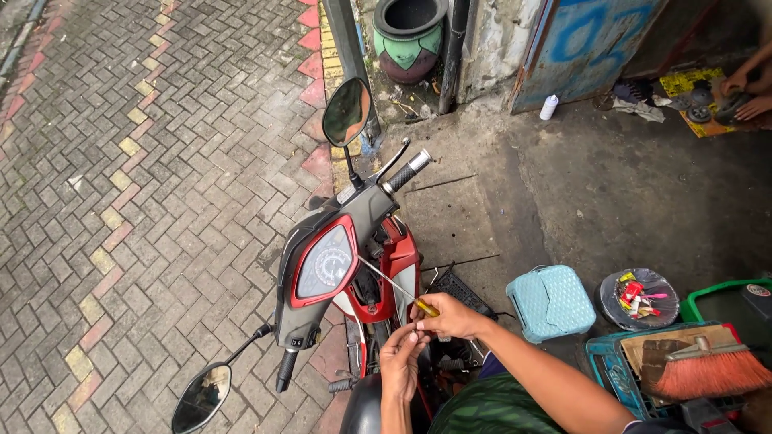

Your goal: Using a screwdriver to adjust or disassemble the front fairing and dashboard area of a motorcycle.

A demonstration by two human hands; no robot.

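Note:
A red and grey scooter stands below me, its handlebar turned, with a round speedometer and two mirrors. My right hand grips the yellow handle of a long thin screwdriver. Its shaft points up-left into the gap behind the scooter's front panel. My left hand sits just below, fingers curled, its fingertips touching the handle end near my right hand. Whether it holds anything small is hidden.
A light blue plastic stool stands to the right. Beside it are a round dish of small parts, a crate with an orange broom and a green tub. A pot stands far back; another person's hands work at top right.

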